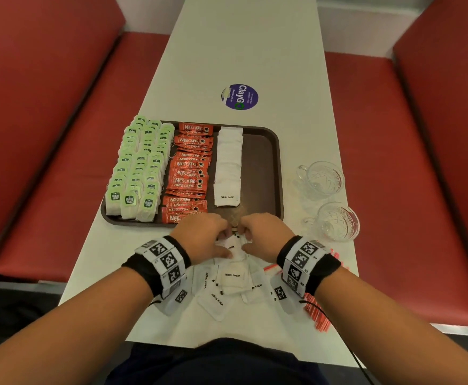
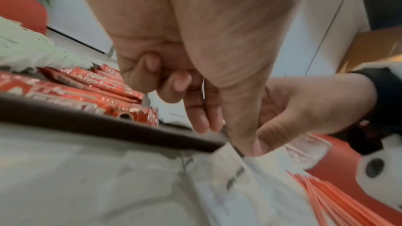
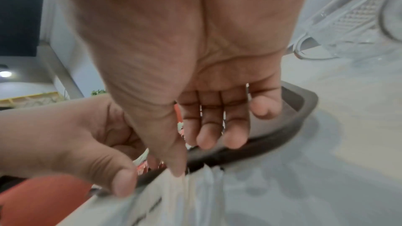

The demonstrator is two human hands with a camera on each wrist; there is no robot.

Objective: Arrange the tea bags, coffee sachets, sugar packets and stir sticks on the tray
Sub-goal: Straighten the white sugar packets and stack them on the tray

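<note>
A brown tray (image 1: 278, 162) holds rows of green tea bags (image 1: 138, 168), red coffee sachets (image 1: 190, 170) and one column of white sugar packets (image 1: 228, 162). Just in front of its near edge, my left hand (image 1: 221, 240) and right hand (image 1: 248, 234) meet and together pinch a small stack of sugar packets (image 1: 234, 245). In the left wrist view my left hand (image 2: 217, 126) has its thumb on the stack (image 2: 228, 169). In the right wrist view my right hand (image 3: 195, 154) has its thumb on the stack's top edge (image 3: 174, 195). Orange stir sticks (image 1: 317, 315) lie under my right wrist.
More loose sugar packets (image 1: 233, 276) are scattered on the white table between my wrists. Two glass cups (image 1: 321, 177) (image 1: 337, 220) stand right of the tray. A round purple sticker (image 1: 239, 97) lies beyond it. Red benches flank the table. The tray's right strip is bare.
</note>
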